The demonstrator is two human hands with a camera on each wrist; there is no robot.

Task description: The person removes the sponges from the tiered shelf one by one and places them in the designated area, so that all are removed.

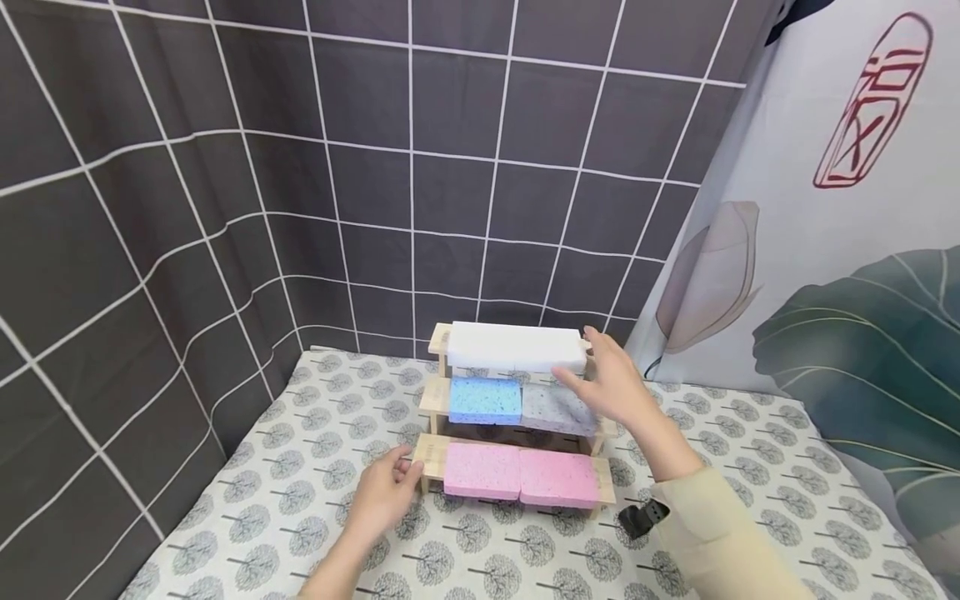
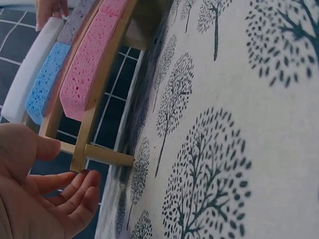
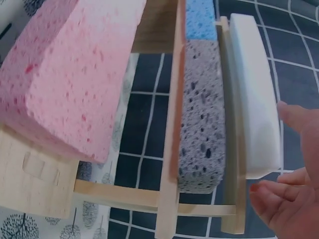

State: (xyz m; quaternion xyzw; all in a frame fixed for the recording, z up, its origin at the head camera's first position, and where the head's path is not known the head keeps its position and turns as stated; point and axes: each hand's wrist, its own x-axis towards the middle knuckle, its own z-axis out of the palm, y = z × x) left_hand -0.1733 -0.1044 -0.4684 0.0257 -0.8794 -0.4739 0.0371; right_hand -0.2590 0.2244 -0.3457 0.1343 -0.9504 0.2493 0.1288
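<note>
Where the left hand (image 1: 382,492) is placed, at about eight o'clock of the three-tier wooden stand (image 1: 435,396), its fingers are loosely bent and parted from the thumb around the end of the lowest plank (image 1: 430,457); whether that plank is firmly touched cannot be told. If it were nudged there, the whole stand could be slid across the cloth-covered counter (image 1: 262,475). At seven o'clock, the left pink sponge (image 1: 482,471) is laid on the lowest plank and could be pushed askew by a stray thumb. At ten o'clock, on the middle tier, the blue sponge (image 1: 485,402) is butted against the grey sponge (image 1: 555,408), so both could be shifted by one knock. At twelve o'clock, the white block (image 1: 517,346) is set across the top tier, from which it could be tipped if it were pressed at one end only. The grey sponge is found at three o'clock, the right pink sponge (image 1: 558,479) at five. At two o'clock, the white block's right end is straddled by the right hand (image 1: 611,379), thumb and fingers spread; by uneven pressure there, the block could be skewed, and by a lowered thumb the grey sponge could be brushed.
</note>
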